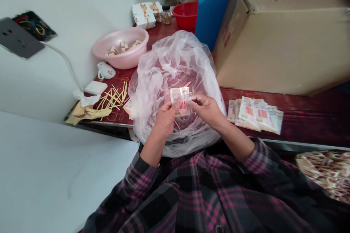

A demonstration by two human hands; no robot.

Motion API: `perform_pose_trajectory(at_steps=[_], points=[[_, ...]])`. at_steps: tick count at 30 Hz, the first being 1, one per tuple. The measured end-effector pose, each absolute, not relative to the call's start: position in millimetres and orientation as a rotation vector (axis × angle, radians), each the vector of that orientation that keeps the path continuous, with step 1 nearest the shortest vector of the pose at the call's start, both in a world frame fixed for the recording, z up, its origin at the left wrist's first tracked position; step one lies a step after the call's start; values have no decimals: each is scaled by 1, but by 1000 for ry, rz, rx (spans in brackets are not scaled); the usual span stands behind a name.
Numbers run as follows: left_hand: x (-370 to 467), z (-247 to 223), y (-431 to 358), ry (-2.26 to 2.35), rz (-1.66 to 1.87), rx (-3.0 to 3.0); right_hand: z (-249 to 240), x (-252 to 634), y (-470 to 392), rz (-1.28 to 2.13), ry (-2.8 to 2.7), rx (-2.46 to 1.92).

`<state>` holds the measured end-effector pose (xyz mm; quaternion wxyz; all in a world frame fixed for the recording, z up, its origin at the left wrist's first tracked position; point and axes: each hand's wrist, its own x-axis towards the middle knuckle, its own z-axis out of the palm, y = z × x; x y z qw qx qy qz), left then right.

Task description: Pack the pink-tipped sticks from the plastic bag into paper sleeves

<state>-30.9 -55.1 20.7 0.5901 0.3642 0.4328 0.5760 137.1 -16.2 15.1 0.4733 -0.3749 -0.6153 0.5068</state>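
Packet [180,96], small and clear with red print, is held up between both hands over the mouth of a plastic bag [175,62]. Left hand [165,118] pinches the packet's left edge, its fingers [172,106] closed on it. Right hand [206,109] pinches the right edge the same way, thumb and fingertips tight on the film. Both hands hover just above the bag's open top, close to the person's chest, with plaid sleeves [191,182] below.

Thin pink sticks lie inside the bag, under the packet. Right of the bag, a fanned stack of packets [255,114] lies flat on the dark red worktop [300,116]. Left of the bag lie scattered yellow strips [113,98] and rubber bands. Behind them sits a pink basin [121,47] with small items inside, then white boxes, a jar and a red bowl [186,14]. A big cardboard box [284,36] stands to the right.

Handling judged from this view: keeping both pinches at the edges, light and even, should hold the thin packet flat and uncreased, and working over the bag would likely catch anything that slips.
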Motion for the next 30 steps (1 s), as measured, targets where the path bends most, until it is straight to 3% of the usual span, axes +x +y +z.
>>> perform_pose_trajectory(at_steps=[5,11,19,25,30], points=[[-22,18,-60,1097,1321,891,19,149,-19,1272,-1410,-825],[-27,15,-62,1272,1300,1170,37,163,-26,949,-1587,-774],[-5,33,-69,1237,1126,1325,22,167,-41,1055,-1506,-879],[1,37,-68,1155,1187,1293,25,245,-50,926,-1306,-1166],[-22,47,-61,1282,1380,1257,7,332,-43,536,-1295,-1507]])
